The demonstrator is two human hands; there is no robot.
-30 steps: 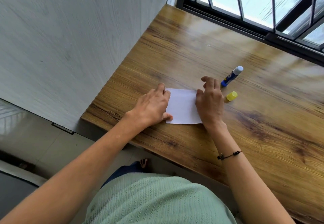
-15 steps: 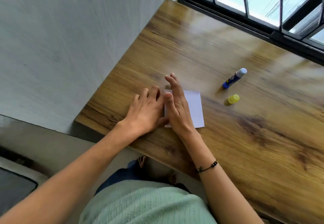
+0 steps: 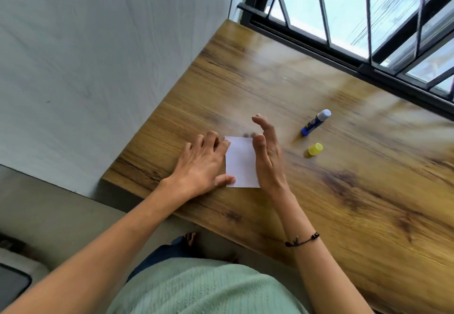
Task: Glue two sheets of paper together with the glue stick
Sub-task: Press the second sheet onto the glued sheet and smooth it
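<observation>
One white paper (image 3: 242,163) is seen flat on the wooden table (image 3: 344,190), near the front edge; a second sheet cannot be told apart. Left hand (image 3: 201,166) is laid flat, fingers spread, thumb and fingertips on the paper's left edge. Right hand (image 3: 266,156) is held on edge at the paper's right side, fingers loosely curled, nothing gripped. One glue stick (image 3: 315,122), blue label, print unreadable, uncapped, lies well right of the paper. One yellow cap (image 3: 315,149) sits just beside it. One black bracelet (image 3: 302,240) on right wrist.

bright daylight from the window (image 3: 356,13) glares on the table (image 3: 282,72); edges blurred and wide-angle bent.
</observation>
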